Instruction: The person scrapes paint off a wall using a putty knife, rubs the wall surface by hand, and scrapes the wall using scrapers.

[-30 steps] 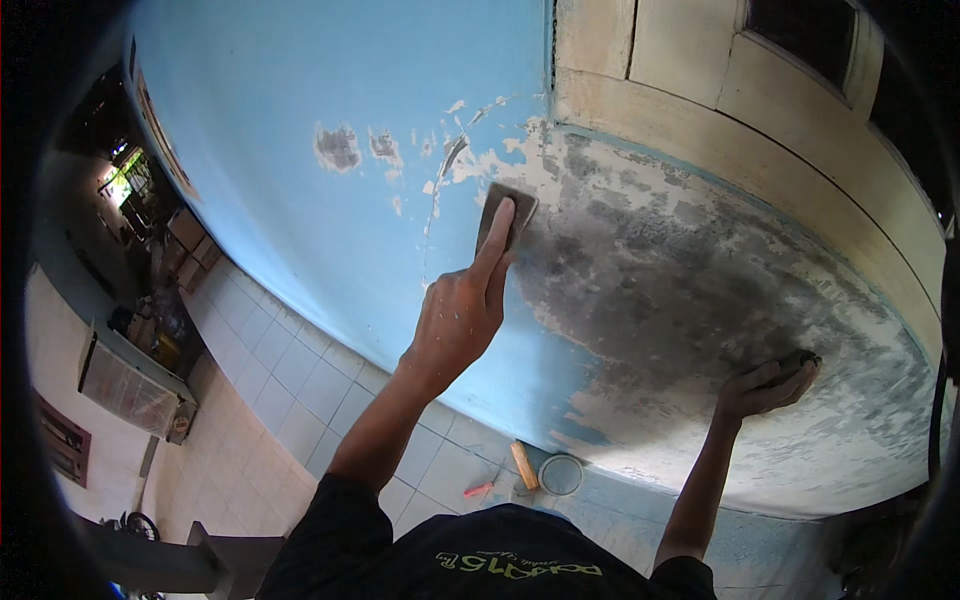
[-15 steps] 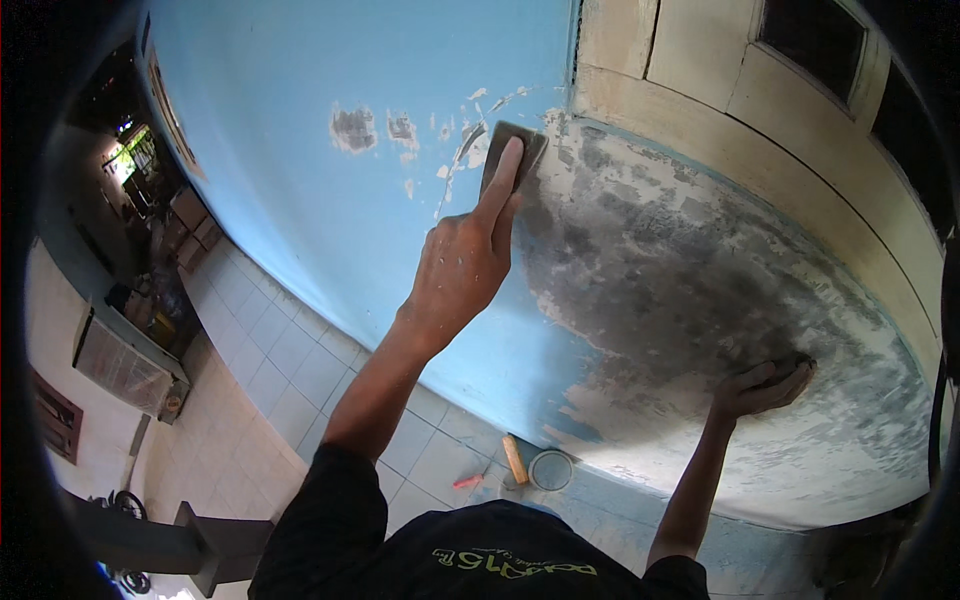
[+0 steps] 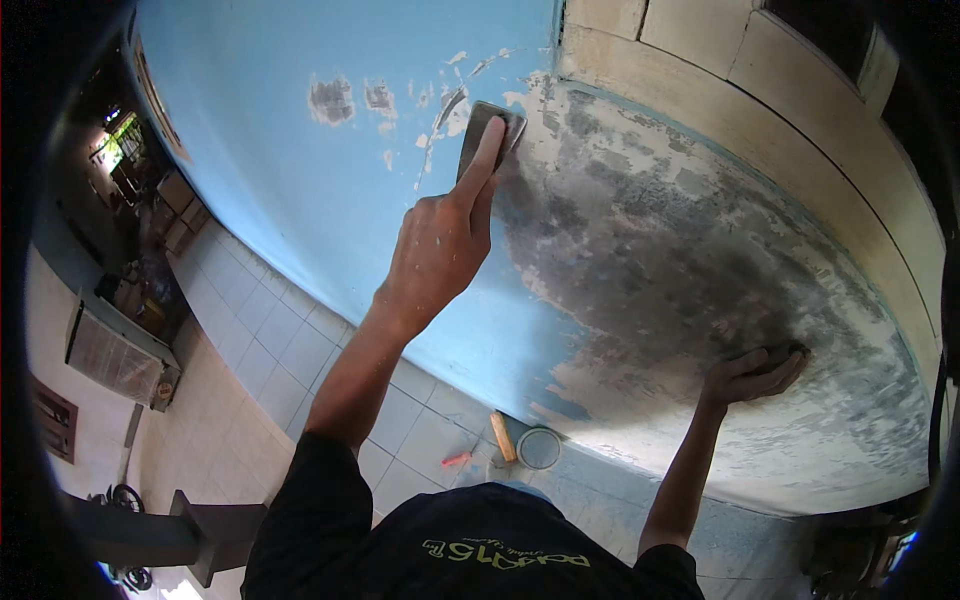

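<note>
My left hand (image 3: 440,245) grips a flat, grey scraper (image 3: 490,137). Its index finger lies straight along the blade, while the grip is hidden in the palm. The blade rests against the wall where blue paint (image 3: 250,150) meets a bare, mottled grey and white patch (image 3: 640,240). A crack with chipped white edges (image 3: 447,108) runs just left of the blade. Lower right, my right hand (image 3: 752,378) touches the bare patch, fingers extended and thumb apart. No tool shows in it, though its fingertips blend into the dark surface.
Cream wooden panelling (image 3: 700,60) borders the patch above right. On the tiled floor (image 3: 430,440) below are a round container (image 3: 539,449), a yellowish block (image 3: 503,436) and a small red item (image 3: 456,460). Boxes (image 3: 180,205) and a glass-fronted cabinet (image 3: 115,355) stand at far left.
The whole view has shifted, so the wall appears a little higher and further left. Against the wall, the scraper sits slightly lower. My right hand remains on the bare patch.
</note>
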### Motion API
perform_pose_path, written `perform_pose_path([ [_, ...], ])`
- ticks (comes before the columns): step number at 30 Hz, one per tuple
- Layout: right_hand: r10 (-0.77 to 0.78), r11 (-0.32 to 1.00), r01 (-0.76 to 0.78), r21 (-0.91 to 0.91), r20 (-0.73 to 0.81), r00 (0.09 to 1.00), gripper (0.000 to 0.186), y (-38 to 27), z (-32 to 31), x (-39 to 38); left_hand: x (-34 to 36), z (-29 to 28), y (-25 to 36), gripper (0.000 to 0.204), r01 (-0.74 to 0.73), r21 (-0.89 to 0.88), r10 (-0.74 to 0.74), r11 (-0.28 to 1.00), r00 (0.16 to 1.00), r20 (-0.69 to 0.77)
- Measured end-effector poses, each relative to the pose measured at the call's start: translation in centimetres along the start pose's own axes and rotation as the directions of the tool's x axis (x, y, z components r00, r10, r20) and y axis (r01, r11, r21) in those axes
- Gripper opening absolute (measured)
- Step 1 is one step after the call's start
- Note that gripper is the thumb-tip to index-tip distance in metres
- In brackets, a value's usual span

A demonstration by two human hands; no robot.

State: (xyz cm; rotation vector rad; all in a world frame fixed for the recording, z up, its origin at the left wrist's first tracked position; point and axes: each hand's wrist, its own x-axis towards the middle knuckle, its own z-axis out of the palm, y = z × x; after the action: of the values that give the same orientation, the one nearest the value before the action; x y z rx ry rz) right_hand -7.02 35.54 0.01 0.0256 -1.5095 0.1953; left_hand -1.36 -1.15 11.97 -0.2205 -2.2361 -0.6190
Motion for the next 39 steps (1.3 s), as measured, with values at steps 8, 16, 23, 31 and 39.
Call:
perform_pose_path([
  [8, -0.004, 1.000, 0.004, -0.007, -0.016, 1.000, 0.045, -0.1, 0.0, 0.0, 0.0, 0.4, -0.7, 0.051, -0.069, -0.002, 0.069, 0.998, 0.996, -0.058],
  [16, 0.027, 1.000, -0.027, 0.007, -0.009, 1.000, 0.043, 0.7, -0.3, -0.5, -2.6, 1.8, 0.3, 0.052, 0.105, -0.070, -0.098, 0.992, 0.990, 0.101],
  [23, 0.014, 1.000, -0.014, 0.006, 0.001, 1.000, 0.045, -0.1, -0.9, 0.2, -13.3, 7.3, -7.1, 0.054, 0.150, -0.062, -0.137, 0.987, 0.975, 0.176],
  [31, 0.088, 0.991, -0.088, 0.097, -0.002, 0.996, 0.047, -0.3, -0.3, -0.6, -13.2, 7.8, -4.7, 0.056, 0.263, -0.127, -0.236, 0.956, 0.952, 0.195],
  [39, 0.065, 0.994, -0.059, -0.088, 0.071, 0.995, 0.046, -0.6, -0.9, -1.4, -2.9, 3.8, -1.0, 0.053, 0.162, -0.229, -0.178, 0.960, 0.983, -0.050],
])
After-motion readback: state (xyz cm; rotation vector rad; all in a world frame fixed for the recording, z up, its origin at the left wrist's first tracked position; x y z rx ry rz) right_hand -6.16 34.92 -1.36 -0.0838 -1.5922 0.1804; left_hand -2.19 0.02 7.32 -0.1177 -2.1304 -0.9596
